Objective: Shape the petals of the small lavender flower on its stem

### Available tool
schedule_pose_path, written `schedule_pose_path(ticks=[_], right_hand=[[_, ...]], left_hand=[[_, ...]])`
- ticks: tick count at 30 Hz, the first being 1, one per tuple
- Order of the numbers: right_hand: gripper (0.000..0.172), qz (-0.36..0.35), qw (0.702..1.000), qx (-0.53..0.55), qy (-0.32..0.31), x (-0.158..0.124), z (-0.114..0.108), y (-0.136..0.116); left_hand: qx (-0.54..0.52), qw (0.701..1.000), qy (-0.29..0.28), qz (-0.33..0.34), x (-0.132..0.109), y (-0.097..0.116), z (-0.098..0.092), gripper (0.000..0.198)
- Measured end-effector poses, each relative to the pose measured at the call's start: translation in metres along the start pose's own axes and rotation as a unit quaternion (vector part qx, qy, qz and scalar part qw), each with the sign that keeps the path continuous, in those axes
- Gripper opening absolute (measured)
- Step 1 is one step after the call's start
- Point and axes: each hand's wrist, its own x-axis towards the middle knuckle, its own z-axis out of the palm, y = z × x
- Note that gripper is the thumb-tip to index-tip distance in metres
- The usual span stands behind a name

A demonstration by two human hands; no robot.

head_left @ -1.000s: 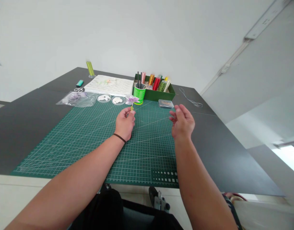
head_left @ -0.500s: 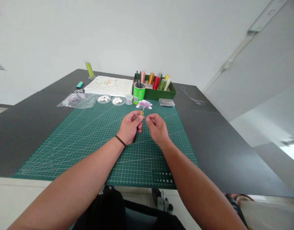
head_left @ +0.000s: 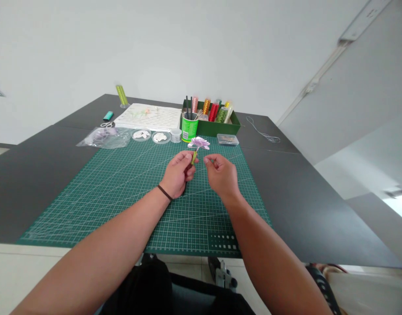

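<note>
My left hand point(head_left: 178, 173) pinches the short green stem of a small pale purple paper flower point(head_left: 198, 142), holding it upright above the green cutting mat point(head_left: 122, 192). A dark band circles that wrist. My right hand point(head_left: 221, 174) hovers just right of the stem with thumb and forefinger pressed together; what they hold, if anything, is too small to make out. Both hands are over the far middle of the mat.
Along the mat's far edge stand a green cup point(head_left: 190, 126) with sticks, a dark green box point(head_left: 217, 124) of bead tubes, two small dishes point(head_left: 151, 136), a little jar point(head_left: 176, 135), a clear case point(head_left: 227, 139), a plastic bag point(head_left: 104, 137) and a white board point(head_left: 150, 117). A thin cord point(head_left: 262, 131) lies right.
My right hand came in from the right to the flower stem, then drew slightly back to the right. The left hand shifted the flower a little to the right.
</note>
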Motion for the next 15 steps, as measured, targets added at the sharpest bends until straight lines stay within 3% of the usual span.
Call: schedule_pose_path(ticks=[5, 9, 15], right_hand=[[0.030, -0.050, 0.996, -0.056, 0.036, -0.002, -0.001, -0.001], [0.029, -0.077, 0.994, -0.043, 0.064, -0.003, -0.002, -0.004], [0.025, -0.018, 0.995, 0.075, 0.065, -0.006, 0.001, -0.010]], left_hand=[[0.005, 1.000, 0.000, -0.008, 0.002, -0.001, 0.000, 0.024], [-0.007, 1.000, -0.014, -0.011, 0.002, -0.002, 0.000, 0.033], [-0.019, 0.999, -0.032, -0.007, 0.000, -0.002, 0.001, 0.041]])
